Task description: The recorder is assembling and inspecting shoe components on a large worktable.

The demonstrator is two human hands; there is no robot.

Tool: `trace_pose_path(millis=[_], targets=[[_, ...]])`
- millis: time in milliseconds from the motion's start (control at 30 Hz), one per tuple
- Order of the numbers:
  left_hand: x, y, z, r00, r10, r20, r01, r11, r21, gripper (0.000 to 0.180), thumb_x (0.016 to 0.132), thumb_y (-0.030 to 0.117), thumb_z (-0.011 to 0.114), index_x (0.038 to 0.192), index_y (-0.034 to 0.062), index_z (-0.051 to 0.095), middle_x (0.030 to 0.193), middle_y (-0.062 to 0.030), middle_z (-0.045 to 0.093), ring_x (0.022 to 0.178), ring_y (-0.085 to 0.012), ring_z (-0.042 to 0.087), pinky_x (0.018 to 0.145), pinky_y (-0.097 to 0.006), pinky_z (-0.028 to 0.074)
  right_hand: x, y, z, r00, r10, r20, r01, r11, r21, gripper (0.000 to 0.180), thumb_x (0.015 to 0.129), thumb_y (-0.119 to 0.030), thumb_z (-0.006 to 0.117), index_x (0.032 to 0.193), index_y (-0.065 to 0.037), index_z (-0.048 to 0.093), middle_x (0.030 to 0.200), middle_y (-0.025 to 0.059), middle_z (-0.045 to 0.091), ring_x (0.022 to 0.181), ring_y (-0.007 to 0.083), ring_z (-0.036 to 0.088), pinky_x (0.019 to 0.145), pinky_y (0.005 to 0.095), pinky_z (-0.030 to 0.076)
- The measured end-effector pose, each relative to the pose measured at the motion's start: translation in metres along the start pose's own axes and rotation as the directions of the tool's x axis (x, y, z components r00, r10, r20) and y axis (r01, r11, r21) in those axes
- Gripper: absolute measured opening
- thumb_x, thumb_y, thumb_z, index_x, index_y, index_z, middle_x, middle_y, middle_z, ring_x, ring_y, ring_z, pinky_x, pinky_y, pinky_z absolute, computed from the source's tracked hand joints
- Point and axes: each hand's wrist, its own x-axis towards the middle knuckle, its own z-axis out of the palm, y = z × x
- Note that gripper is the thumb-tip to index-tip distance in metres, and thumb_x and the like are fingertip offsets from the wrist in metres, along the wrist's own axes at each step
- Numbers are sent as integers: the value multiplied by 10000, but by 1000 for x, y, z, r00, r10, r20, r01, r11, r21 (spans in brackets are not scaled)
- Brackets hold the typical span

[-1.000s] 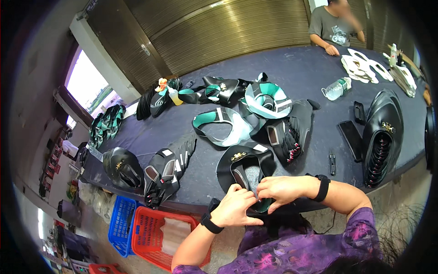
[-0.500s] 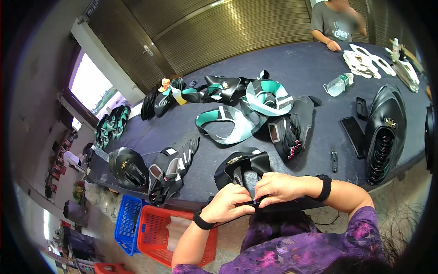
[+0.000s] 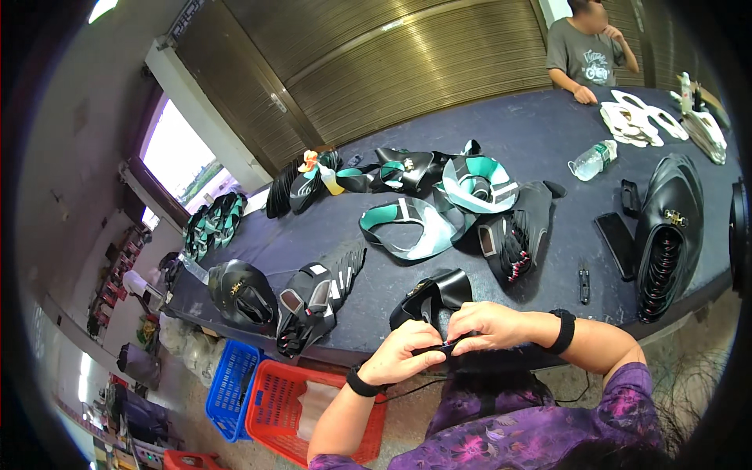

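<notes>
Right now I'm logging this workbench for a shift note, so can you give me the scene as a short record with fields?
Setting: long dark table by a ribbed metal wall
Left hand: pinching a black shoe upper at the table's near edge
Right hand: gripping the same upper, fingers meeting the left hand
Wrists: black band on each
Nearby on table: stacks of black uppers, teal-and-white uppers, clear plastic bottle
Under table: red crate, blue crate
Others: another person at the far side

Perhaps a labelled clear bottle [image 3: 593, 160].
</notes>
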Motion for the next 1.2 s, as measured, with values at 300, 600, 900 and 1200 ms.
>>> trace_pose_path(millis=[300, 600, 900, 1200], targets=[[-2, 1, 0, 1000, 0, -1, 0, 1000, -7, 156, 762, 184, 624, 788, 32, 597, 706, -57, 553, 687, -212, 513, 627, -314, 377, 2, -3, 1, 1000, -5, -19, 5, 1000, 30, 251, 793, -284, 588, 878, -48, 582, 836, 72, 565, 795, 263, 528, 713, 345, 411], [-4, -1, -2, 999, -42, -28, 41, 999, -32, 142, 745, 164, 638, 782, 32, 601, 665, -56, 542, 647, -206, 508, 590, -320, 370, 7, -2, 0, 1000, -6, -18, 7, 1000, 27, 230, 787, -260, 606, 885, -53, 595, 862, 58, 584, 786, 229, 537, 697, 321, 408], [-7, 3, 4, 975, -193, -109, 174, 971, -163, 141, 726, 112, 657, 820, 21, 604, 699, -38, 525, 672, -146, 491, 622, -267, 374, 8, -1, 0, 998, -10, -61, 13, 999, 36, 226, 793, -251, 592, 860, -35, 596, 793, 83, 578, 751, 248, 551, 671, 331, 430], [-13, -6, 15, 939, -291, -184, 176, 866, -468, 107, 732, 78, 657, 794, 11, 601, 758, -8, 468, 734, -102, 445, 675, -224, 338, 11, -2, 0, 996, 28, -90, -11, 982, 189, 192, 838, -202, 535, 905, -28, 581, 845, 82, 576, 787, 207, 560, 708, 301, 435]])
